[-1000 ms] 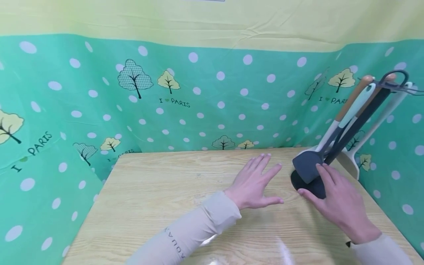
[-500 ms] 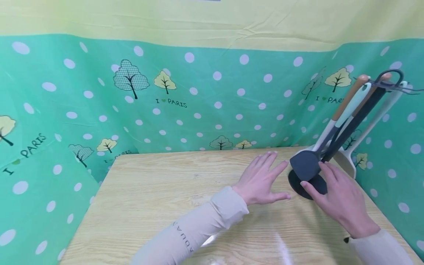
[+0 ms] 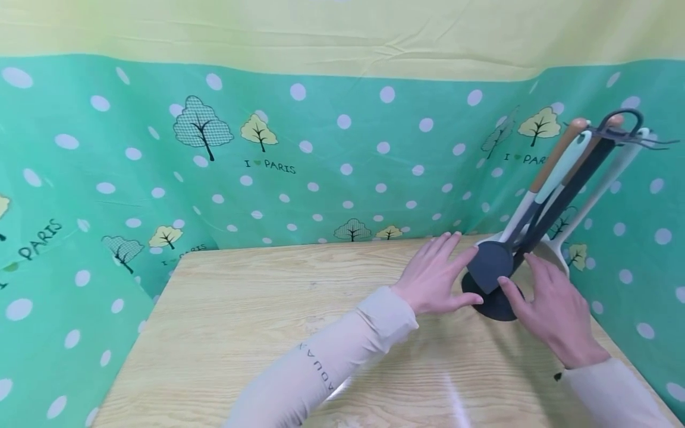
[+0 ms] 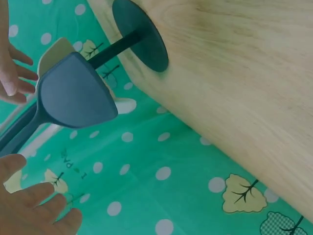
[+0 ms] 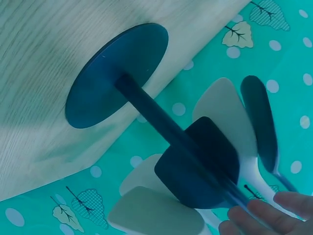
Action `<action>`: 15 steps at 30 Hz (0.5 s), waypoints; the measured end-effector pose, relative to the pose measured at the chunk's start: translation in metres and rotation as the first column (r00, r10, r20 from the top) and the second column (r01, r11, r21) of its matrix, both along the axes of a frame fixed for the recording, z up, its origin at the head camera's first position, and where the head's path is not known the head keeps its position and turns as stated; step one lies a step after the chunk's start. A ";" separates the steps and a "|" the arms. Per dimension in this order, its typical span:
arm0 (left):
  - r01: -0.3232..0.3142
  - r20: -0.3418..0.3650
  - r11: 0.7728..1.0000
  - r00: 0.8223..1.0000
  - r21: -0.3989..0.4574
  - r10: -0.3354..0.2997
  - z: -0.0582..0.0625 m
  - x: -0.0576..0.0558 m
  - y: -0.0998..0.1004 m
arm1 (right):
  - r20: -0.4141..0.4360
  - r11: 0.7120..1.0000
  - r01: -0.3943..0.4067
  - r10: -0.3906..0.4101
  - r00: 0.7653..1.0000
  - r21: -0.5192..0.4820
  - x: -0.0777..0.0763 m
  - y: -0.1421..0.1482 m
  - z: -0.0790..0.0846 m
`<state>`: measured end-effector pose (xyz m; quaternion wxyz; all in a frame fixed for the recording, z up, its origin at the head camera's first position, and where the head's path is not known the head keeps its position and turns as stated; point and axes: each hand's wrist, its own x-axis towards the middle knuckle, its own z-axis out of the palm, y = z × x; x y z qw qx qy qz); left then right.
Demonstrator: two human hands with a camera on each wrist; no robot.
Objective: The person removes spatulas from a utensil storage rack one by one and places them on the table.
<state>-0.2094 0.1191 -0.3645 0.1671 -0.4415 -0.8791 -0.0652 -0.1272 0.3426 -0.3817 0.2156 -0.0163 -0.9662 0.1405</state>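
A black utensil stand with a round base [image 3: 495, 306] and a tall pole [image 3: 569, 190] stands at the table's right rear. From its top hooks [image 3: 621, 134] hang several kitchen utensils, including a dark grey spatula [image 3: 488, 264] with a mint handle. My left hand [image 3: 434, 278] hovers just left of the spatula, its fingers spread and holding nothing. On the right side, my right hand [image 3: 556, 315] has its fingertips close to the spatula and pole; whether they touch is unclear. The left wrist view shows the spatula head between both hands' fingers.
Pale utensils, one a white-handled ladle or spoon [image 3: 553, 252], hang behind the spatula. In the right wrist view a dark, narrow utensil [image 5: 259, 120] hangs at the outer side. A green dotted cloth [image 3: 321, 160] encloses the wooden table [image 3: 241, 315] at the back and sides.
My left hand has moved right and slightly forward, closer to the stand. The right hand has stayed beside the utensils. The whole head view has shifted a little leftward.
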 end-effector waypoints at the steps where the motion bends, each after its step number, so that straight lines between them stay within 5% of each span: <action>1: 0.000 0.003 1.000 1.000 0.000 0.000 0.001 -0.001 0.002 | -0.009 1.000 0.003 -0.003 1.000 -0.007 0.000 0.001 0.000; 15: 0.016 0.075 1.000 0.997 0.007 -0.016 0.015 -0.011 0.037 | 0.032 0.994 0.070 -0.067 0.997 -0.089 -0.015 0.006 0.003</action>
